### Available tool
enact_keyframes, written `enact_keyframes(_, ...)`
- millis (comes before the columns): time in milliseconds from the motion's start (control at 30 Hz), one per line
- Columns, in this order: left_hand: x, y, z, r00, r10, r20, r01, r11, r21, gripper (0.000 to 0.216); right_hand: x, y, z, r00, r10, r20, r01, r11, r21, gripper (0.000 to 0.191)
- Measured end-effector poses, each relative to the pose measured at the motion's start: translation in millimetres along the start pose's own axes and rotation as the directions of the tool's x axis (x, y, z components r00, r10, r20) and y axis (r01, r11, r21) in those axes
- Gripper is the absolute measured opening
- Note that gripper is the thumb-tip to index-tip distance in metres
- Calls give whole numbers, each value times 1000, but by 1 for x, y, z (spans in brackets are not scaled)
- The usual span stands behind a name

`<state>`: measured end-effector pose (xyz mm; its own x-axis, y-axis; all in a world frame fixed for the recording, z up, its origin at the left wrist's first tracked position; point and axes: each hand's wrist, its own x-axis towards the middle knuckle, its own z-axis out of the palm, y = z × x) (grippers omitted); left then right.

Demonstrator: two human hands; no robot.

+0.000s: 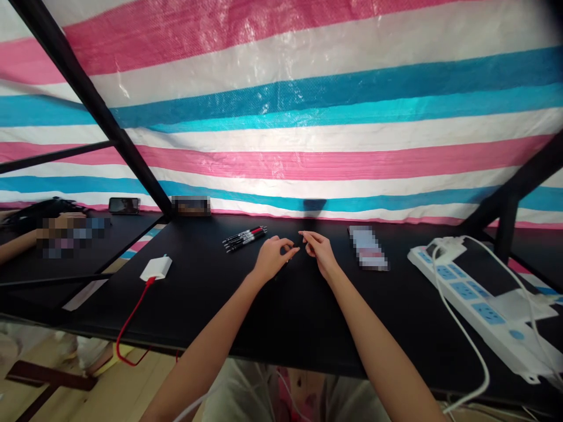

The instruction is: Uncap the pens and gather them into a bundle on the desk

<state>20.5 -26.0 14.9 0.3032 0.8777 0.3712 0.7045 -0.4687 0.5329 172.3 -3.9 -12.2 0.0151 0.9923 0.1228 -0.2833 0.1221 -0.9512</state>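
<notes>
Above the black table (303,322) my left hand (272,258) is closed in a pinch, thumb and forefinger nearly meeting. Something small and dark shows by its fingertips, too faint to name. Across a narrow gap, my right hand (319,252) is also pinched, fingers curled; what it holds, if anything, blends into the dark surface. Several black pens (243,239), one with red on it, lie side by side just left of my left hand. To the right of my right hand lies a phone (368,247), its screen blurred out.
A white charger (156,268) with a red cable (132,319) sits at left. At right lies a white power strip (475,305) with cables. Black metal bars (105,126) frame both sides before a striped sheet (281,164). Another person's arm (20,243) is at far left.
</notes>
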Motion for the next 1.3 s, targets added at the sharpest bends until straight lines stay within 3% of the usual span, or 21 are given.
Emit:
enact_keyframes(100,0,-1,-2,997,-45,70,49,997,-60,31,1,-1,-2,1000,25,-11,-26,1000,-9,30)
enact_keyframes(167,0,-4,-8,970,-65,233,111,976,-186,33,2,-2,-5,997,41,-70,-40,999,21,29)
enact_keyframes(200,0,-6,-13,931,-50,363,156,951,-267,34,3,-3,-8,991,54,-123,-49,998,49,29)
enact_keyframes(267,-1,-9,-25,785,46,618,266,876,-403,34,7,-4,-18,964,89,-250,-61,991,119,30)
enact_keyframes(300,-1,-11,-30,715,100,692,310,842,-441,34,9,-5,-23,948,109,-298,-67,987,147,31)
enact_keyframes(333,-1,-13,-35,686,133,715,336,814,-474,33,11,-5,-29,935,110,-336,-58,985,161,33)
enact_keyframes(367,-1,-14,-38,695,143,704,348,791,-504,32,12,-4,-34,927,99,-362,-50,988,144,34)
enact_keyframes(433,2,-17,-37,797,84,598,338,758,-558,33,14,-2,-42,908,50,-417,-34,998,47,35)
enact_keyframes(500,5,-22,-28,891,-47,451,321,769,-554,37,14,2,-44,897,-13,-441,-44,992,-118,35)
enact_keyframes(533,6,-26,-22,913,-122,389,324,796,-511,40,13,4,-43,901,-46,-431,-55,974,-219,35)
enact_keyframes(633,9,-35,-5,909,-349,227,388,908,-156,45,9,11,-34,946,-107,-307,-66,860,-505,34)
enact_keyframes(733,7,-37,4,893,-443,83,426,890,162,47,5,14,-24,985,-54,-164,-60,783,-619,33)
enact_keyframes(867,2,-31,11,919,-394,0,377,879,292,54,0,12,-14,997,-23,-69,-32,710,-704,43)
enact_keyframes(967,-1,-25,16,950,-308,44,286,921,266,50,-6,7,-7,999,-42,-12,14,565,-825,53)
enact_keyframes(1067,-1,-23,21,965,-245,95,221,952,213,43,-12,3,-1,998,-51,43,62,460,-886,49)
enact_keyframes(1300,3,-25,19,975,-198,99,168,954,248,36,-15,0,5,997,-26,68,73,396,-915,35)
